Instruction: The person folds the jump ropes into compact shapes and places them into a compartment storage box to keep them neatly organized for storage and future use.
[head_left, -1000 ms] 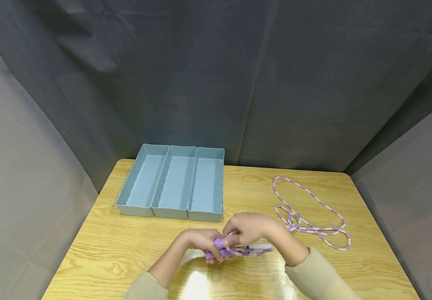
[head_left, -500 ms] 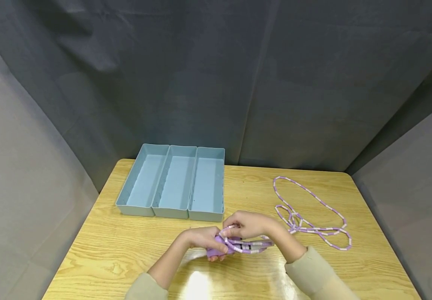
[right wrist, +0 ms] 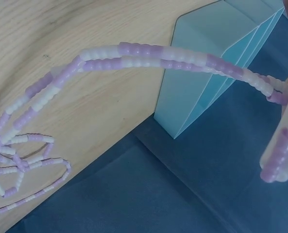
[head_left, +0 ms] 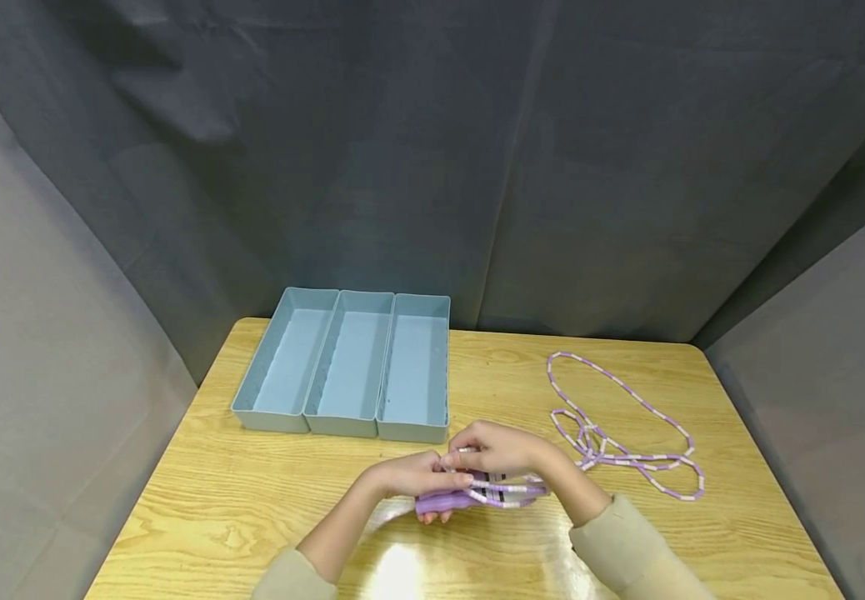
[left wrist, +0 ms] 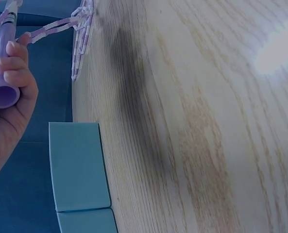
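Observation:
In the head view a beaded jump rope (head_left: 620,386) of purple and white segments lies in loops on the right of the table. Its purple handles (left wrist: 5,73) are together in my left hand (head_left: 412,477), fingers curled round them and thumb on top. Close beside it, my right hand (head_left: 500,447) pinches a stretch of rope between thumb and fingers near the handles. Doubled beaded strands (right wrist: 141,50) run from the hands to the loops in the right wrist view. Part of the handles is hidden behind the fingers.
Three blue-grey trays (head_left: 341,427) stand side by side at the back left of the wooden table (head_left: 215,483). Dark cloth (head_left: 372,167) hangs behind the table, with lighter grey panels (head_left: 50,333) at both sides.
The left thumb has extended to the right over the handles. The right hand has shifted slightly up, with rope strands now draped in front of the handles. The loops on the table stay put.

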{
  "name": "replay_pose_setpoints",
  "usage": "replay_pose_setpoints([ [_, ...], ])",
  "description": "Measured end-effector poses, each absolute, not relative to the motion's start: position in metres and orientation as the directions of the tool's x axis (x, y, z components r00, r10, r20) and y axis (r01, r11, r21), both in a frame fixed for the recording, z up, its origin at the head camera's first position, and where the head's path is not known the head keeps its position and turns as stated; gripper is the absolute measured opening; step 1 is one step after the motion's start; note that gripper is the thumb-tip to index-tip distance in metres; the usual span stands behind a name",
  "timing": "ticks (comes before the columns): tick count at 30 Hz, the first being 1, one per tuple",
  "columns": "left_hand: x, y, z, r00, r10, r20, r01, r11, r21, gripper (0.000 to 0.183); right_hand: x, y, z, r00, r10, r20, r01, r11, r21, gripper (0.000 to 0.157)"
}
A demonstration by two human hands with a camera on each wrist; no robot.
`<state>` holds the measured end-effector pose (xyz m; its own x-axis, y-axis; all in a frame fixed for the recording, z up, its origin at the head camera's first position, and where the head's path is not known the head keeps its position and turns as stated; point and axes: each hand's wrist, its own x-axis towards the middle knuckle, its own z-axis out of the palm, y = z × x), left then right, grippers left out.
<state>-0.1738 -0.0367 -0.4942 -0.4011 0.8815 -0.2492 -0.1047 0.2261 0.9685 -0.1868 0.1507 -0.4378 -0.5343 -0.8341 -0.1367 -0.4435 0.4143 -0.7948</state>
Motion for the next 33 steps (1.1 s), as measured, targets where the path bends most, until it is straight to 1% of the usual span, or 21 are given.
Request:
replay_pose_setpoints([
  [12,-0.172,-0.035,-0.495,-0.388,0.877,-0.284,-0.179,0.230,0.957,0.041,-0.188,0.152,-0.445,-0.554,-0.815,-0.168,-0.414,0.445,-0.794,0.032],
  [19,-0.172,-0.036,-0.497,-0.388,0.869,-0.308,-0.217,0.239,0.947,0.044,-0.192,0.155,-0.446,-0.577,-0.797,-0.181,-0.392,0.464,-0.794,0.021],
  [22,-0.172,-0.037,-0.496,-0.370,0.878,-0.304,-0.221,0.235,0.947,0.050,-0.195,0.159,-0.450,-0.579,-0.793,-0.188,-0.331,0.440,-0.835,0.022],
  [27,-0.172,-0.039,-0.494,-0.350,0.893,-0.284,-0.224,0.215,0.951,0.053,-0.201,0.170,-0.463,-0.563,-0.811,-0.160,-0.192,0.317,-0.929,0.028],
  [29,-0.172,-0.041,-0.493,-0.356,0.893,-0.275,-0.222,0.205,0.953,0.049,-0.203,0.176,-0.469,-0.554,-0.822,-0.134,-0.147,0.254,-0.956,0.031],
  [33,-0.172,-0.043,-0.492,-0.369,0.890,-0.267,-0.244,0.185,0.952,0.046,-0.208,0.190,-0.482,-0.557,-0.824,-0.102,-0.098,0.187,-0.978,0.031],
])
